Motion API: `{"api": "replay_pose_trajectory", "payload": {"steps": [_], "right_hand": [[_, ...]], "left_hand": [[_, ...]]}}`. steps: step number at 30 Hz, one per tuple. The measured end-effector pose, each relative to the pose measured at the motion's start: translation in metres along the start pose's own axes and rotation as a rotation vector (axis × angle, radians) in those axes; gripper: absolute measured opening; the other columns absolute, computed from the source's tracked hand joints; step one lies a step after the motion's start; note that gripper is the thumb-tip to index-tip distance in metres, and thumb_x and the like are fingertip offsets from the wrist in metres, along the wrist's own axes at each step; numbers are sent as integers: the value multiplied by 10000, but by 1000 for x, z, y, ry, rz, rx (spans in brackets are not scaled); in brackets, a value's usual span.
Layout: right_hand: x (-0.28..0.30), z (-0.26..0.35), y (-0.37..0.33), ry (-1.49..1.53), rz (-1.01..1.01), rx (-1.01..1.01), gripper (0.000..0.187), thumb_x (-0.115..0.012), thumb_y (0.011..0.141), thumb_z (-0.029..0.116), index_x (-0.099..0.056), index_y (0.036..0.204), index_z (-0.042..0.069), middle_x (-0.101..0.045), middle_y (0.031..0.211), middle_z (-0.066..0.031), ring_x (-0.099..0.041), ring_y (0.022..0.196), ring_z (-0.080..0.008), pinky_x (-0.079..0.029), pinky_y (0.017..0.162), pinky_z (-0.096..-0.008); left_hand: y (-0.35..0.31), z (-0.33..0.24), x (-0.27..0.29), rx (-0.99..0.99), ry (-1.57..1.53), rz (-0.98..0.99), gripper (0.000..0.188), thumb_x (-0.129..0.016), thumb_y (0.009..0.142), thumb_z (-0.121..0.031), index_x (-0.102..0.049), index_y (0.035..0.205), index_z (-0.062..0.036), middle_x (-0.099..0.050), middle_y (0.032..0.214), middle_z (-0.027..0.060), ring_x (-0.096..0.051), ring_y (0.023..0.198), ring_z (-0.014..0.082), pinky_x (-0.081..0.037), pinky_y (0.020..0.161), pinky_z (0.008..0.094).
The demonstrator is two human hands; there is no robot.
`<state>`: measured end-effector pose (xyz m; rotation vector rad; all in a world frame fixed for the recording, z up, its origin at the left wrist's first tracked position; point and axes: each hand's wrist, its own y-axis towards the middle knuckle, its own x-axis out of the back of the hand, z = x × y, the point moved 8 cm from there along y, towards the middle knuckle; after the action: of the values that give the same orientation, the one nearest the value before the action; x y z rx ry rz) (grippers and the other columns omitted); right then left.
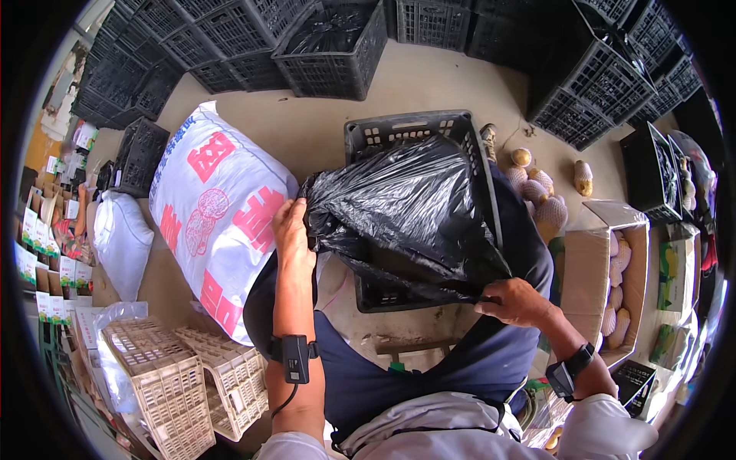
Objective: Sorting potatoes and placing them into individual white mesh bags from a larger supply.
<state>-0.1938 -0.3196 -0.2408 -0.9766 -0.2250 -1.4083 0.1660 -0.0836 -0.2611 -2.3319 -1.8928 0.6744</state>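
Note:
A black plastic bag (406, 203) is stretched across the top of a black plastic crate (410, 123) between my knees. My left hand (291, 222) is closed on the bag's bunched left end, beyond the crate's left side. At the crate's near right corner my right hand (512, 300) pinches the bag's edge and pulls it taut. Most of the crate's inside is hidden under the plastic; a dark gap shows below the bag's near edge. Left of my left hand stands a full white woven sack (222, 207) with red and blue print.
Foam-netted fruits (540, 192) lie on the floor at right, beside a cardboard box (606, 276) of more. Stacked black crates (330, 69) line the back. Beige crates (161, 383) stand at lower left, near a smaller white sack (121, 238). Another person (73, 238) is at far left.

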Motion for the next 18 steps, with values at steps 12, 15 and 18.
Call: {"api": "replay_pose_trajectory", "payload": {"steps": [12, 15, 18], "right_hand": [[-21, 54, 204, -149, -438, -48, 572, -825, 798, 251, -647, 1286, 12, -666, 1150, -210, -671, 1074, -410, -534, 956, -475], [24, -3, 226, 547, -675, 54, 246, -703, 849, 53, -695, 1088, -4, -706, 958, -95, -699, 933, -277, -555, 839, -412], [79, -46, 232, 1052, -673, 33, 266, -586, 819, -52, -686, 1065, -39, -710, 929, -99, -651, 864, -146, -523, 820, -298]], "left_hand": [[-47, -47, -76, -405, 646, 462, 367, -669, 816, 35, -658, 1181, 63, -750, 1020, 121, -705, 947, 172, -540, 899, 327], [-27, -45, -68, -469, 820, 323, 330, -689, 830, 18, -658, 1157, 52, -737, 989, 78, -679, 903, 131, -547, 868, 308], [-1, -38, -69, -496, 814, 200, 252, -695, 838, 13, -666, 1085, 57, -745, 912, 123, -697, 842, 159, -556, 827, 331]]}}
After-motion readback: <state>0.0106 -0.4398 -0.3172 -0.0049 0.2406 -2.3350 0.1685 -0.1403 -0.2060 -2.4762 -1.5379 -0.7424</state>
